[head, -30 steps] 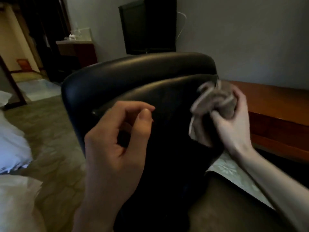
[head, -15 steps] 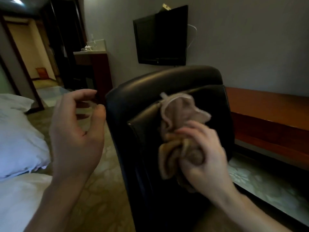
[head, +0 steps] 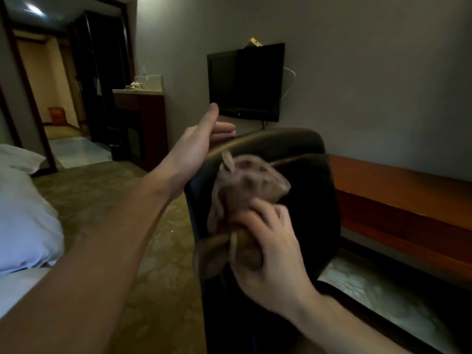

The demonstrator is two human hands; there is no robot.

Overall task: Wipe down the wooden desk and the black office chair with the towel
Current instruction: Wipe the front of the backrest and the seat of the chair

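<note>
Against chair back, my right hand bunches towel tight for rubbing pressure; left hand, fingers straight, sits at chair's top edge, likely to steady it; desk just beside.

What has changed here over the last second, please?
The left hand, loosely curled in the air before, has stretched forward to the top edge of the chair, fingers straight. The right hand has slid the towel leftward across the chair back. It still grips the towel; the desk is unchanged.
</note>
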